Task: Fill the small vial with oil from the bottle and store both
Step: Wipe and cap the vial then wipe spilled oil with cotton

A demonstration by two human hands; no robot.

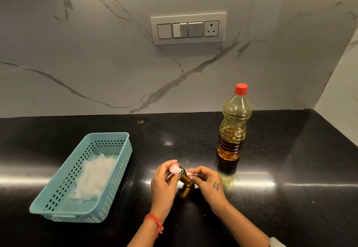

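A small amber vial (pixel 186 179) stands on the black counter (pixel 280 169) between my two hands, its reflection just below it. My left hand (pixel 162 183) pinches a small pink piece (pixel 174 169) beside the vial's top, and one fingertip touches the vial's neck. My right hand (pixel 207 183) pinches a small white piece (pixel 190 173) at the vial's mouth, which hides the opening. The oil bottle (pixel 234 128) stands upright behind and to the right of my hands, red cap (pixel 241 88) on, about half full of yellow oil.
A teal perforated basket (pixel 108 206) lies at the left of the counter with crumpled white tissue (pixel 93 177) inside. A marble wall with a switch panel (pixel 188 28) rises behind. A small white ring (pixel 269 183) lies on the counter at the right.
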